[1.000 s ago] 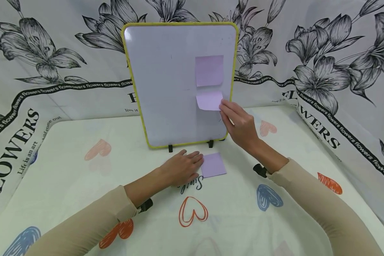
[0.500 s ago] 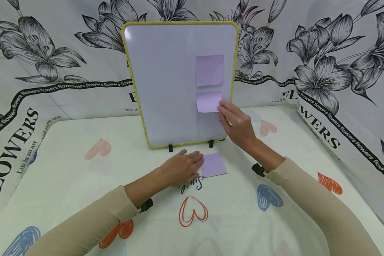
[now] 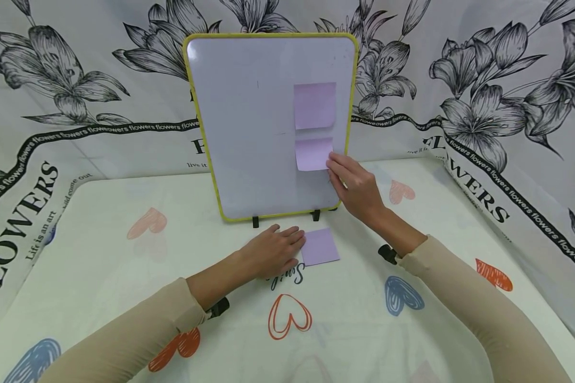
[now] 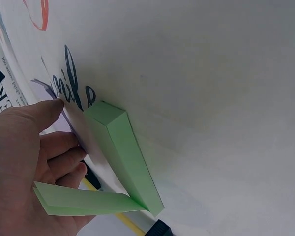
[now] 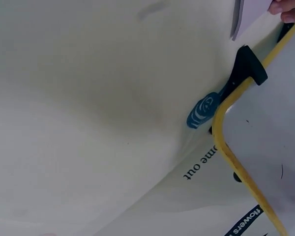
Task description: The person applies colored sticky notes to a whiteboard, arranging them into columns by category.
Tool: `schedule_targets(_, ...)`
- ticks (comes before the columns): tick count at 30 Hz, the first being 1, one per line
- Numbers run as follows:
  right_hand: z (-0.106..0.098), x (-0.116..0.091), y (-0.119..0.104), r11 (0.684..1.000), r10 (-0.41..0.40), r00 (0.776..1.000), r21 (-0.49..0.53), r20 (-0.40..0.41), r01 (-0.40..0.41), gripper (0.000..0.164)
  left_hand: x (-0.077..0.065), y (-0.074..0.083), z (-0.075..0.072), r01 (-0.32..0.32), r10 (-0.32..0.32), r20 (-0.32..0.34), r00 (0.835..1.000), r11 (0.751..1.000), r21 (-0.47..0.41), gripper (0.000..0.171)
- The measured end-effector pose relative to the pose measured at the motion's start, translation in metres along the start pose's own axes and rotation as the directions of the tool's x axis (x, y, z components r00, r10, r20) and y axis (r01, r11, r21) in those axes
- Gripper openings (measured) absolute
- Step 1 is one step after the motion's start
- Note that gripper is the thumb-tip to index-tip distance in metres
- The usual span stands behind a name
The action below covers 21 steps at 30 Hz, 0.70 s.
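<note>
In the head view, a small whiteboard [image 3: 249,133] with a yellow rim stands upright. One purple sticky note [image 3: 314,105] is on its right half, with a second purple sticky note [image 3: 310,154] just below. My right hand [image 3: 358,183] pinches that lower note at its bottom right corner. My left hand [image 3: 270,252] rests on the table, its fingertips touching the left edge of a purple sticky note pad [image 3: 322,247]. Beside that palm, the left wrist view shows a green sticky note pad [image 4: 120,152] with one sheet bent away; the head view hides it.
Black feet [image 3: 315,215] hold the board up from below. A white cloth [image 3: 172,244] printed with hearts covers the table. Behind the board hangs a flower-print cloth [image 3: 388,32].
The lower note's bottom edge has come down and lies flatter against the board. My right hand has shifted slightly left and down with it. The left hand has stayed put.
</note>
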State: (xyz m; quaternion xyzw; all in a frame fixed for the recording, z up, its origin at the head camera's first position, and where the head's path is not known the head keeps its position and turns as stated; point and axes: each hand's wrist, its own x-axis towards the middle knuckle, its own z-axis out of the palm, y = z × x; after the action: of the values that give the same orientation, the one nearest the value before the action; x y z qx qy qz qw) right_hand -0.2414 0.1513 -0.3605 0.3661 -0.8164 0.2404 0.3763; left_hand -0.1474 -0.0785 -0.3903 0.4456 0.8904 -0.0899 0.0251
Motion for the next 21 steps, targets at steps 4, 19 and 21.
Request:
schedule_targets(4, 0.001, -0.001, 0.001, 1.000, 0.003, 1.000, -0.006, 0.013, -0.003, 0.025, -0.001, 0.000, -0.001, -0.005, 0.005, -0.004, 1.000, 1.000, -0.003, 0.053)
schedule_targets(19, 0.003, -0.001, 0.004, 0.999, -0.023, 1.000, -0.022, 0.013, 0.023, 0.025, 0.004, -0.026, -0.031, -0.009, -0.035, -0.235, 0.971, 0.983, -0.185, 0.034)
schedule_targets(21, 0.003, 0.000, 0.004, 0.999, -0.026, 1.000, -0.027, 0.013, 0.026, 0.024, 0.007, -0.034, -0.041, -0.021, -0.050, -0.361, 0.931, 0.982, -0.190, 0.026)
